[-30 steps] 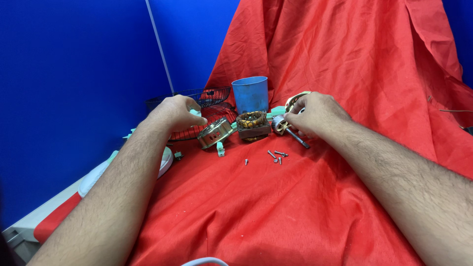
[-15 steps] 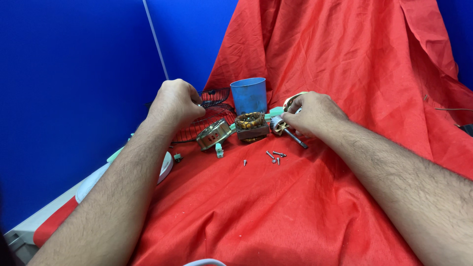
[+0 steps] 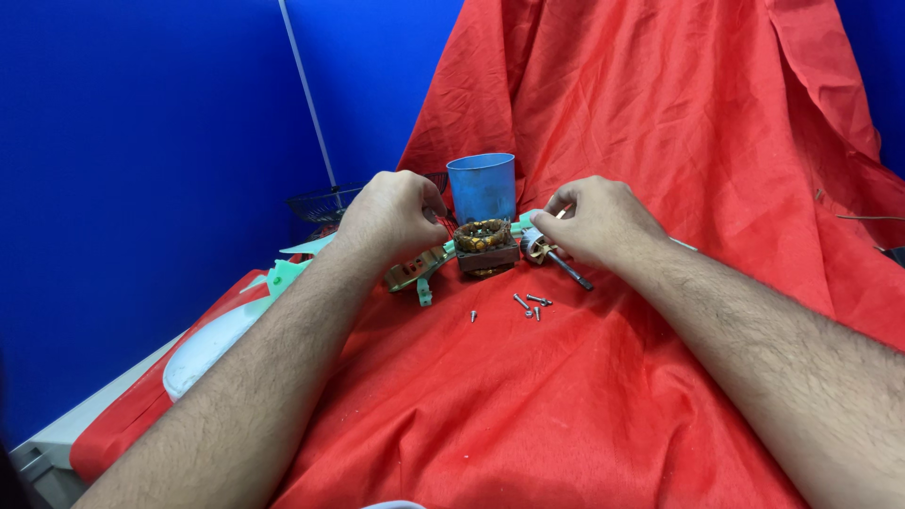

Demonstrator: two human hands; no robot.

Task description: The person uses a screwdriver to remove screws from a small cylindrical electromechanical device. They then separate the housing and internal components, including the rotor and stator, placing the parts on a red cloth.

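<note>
A matt, creased red cloth (image 3: 584,396) carries small shiny metal screws (image 3: 530,303), a stator (image 3: 485,243) of dull brown metal wound with coppery wire, a smooth matt blue plastic cup (image 3: 482,186) and pale green plastic parts (image 3: 283,275).

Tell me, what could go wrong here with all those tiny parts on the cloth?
The loose screws lie unprotected on the wrinkled, sloping red cloth, so a tug from either forearm might roll them away. The shaft part juts out under the right hand and could slip from its grip. The blue cup stands close behind the left hand and may tip.
</note>
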